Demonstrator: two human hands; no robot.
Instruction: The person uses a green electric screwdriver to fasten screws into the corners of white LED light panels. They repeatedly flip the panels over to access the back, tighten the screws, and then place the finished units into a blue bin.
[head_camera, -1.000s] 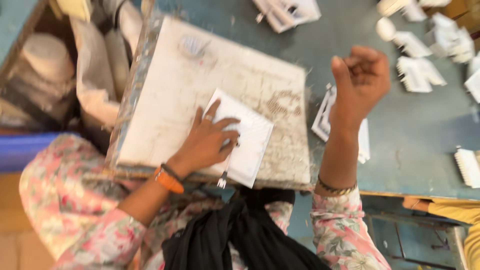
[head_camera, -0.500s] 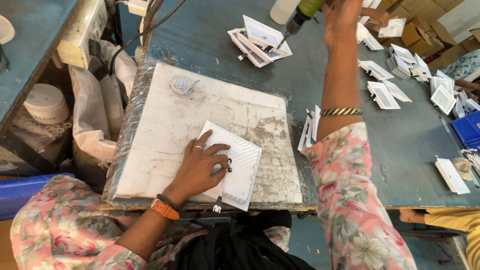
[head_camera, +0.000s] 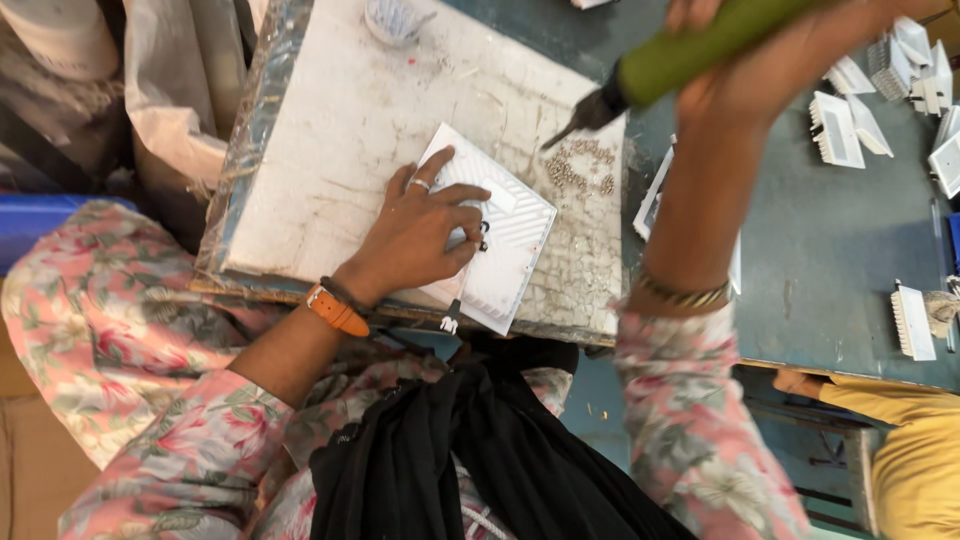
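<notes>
My left hand (head_camera: 420, 232) lies flat on a white square ribbed panel (head_camera: 505, 230), pressing it onto a worn white work board (head_camera: 340, 140). A small black part sits on the panel by my fingertips. My right hand (head_camera: 760, 60) is raised over the board's right side, gripping a green-handled electric screwdriver (head_camera: 680, 55). Its dark tip points down-left toward a small heap of screws (head_camera: 580, 170) on the board, well above the panel.
Several more white ribbed panels (head_camera: 835, 130) lie scattered on the blue-grey table (head_camera: 830, 260) to the right. A small white dish (head_camera: 392, 20) sits at the board's far edge. Bags and a blue bin (head_camera: 40, 215) stand left. A person in yellow (head_camera: 900, 450) is lower right.
My right hand has come down from the far side of the table with the green screwdriver to just over the board. My left hand stays on the panel.
</notes>
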